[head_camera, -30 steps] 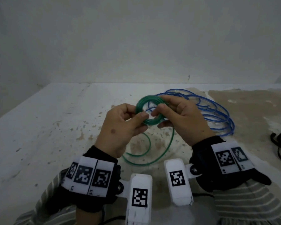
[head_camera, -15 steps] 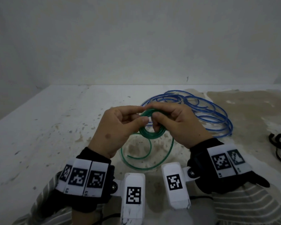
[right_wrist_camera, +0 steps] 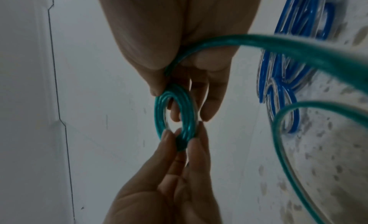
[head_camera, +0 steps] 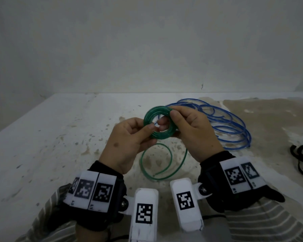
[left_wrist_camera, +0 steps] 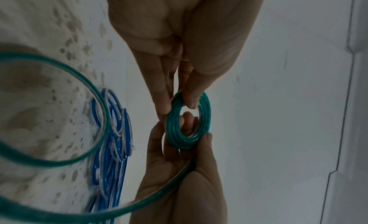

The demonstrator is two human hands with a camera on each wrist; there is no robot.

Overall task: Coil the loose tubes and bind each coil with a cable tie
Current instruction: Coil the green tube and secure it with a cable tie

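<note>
A small green tube coil (head_camera: 148, 117) of several turns is held up above the table, its ring facing me. My left hand (head_camera: 147, 130) pinches its lower left rim between thumb and fingers. My right hand (head_camera: 168, 118) pinches the upper right rim, with fingertips showing through the ring's hole. In the wrist views the green coil (left_wrist_camera: 205, 115) (right_wrist_camera: 159, 117) sits between both hands' fingertips, and the tube runs on through my right palm. The loose green tail (head_camera: 141, 163) curls on the table below. A loose blue tube (head_camera: 222, 127) lies piled behind my right hand.
Black cable ties (head_camera: 301, 159) lie at the right edge of the speckled white table (head_camera: 59, 145). A brown stained patch covers the table's right side. A pale wall stands close behind the table's far edge.
Half a second ago the coil was lower and tipped nearly flat between the hands. Both hands have lifted it and turned it so the ring faces me again.
</note>
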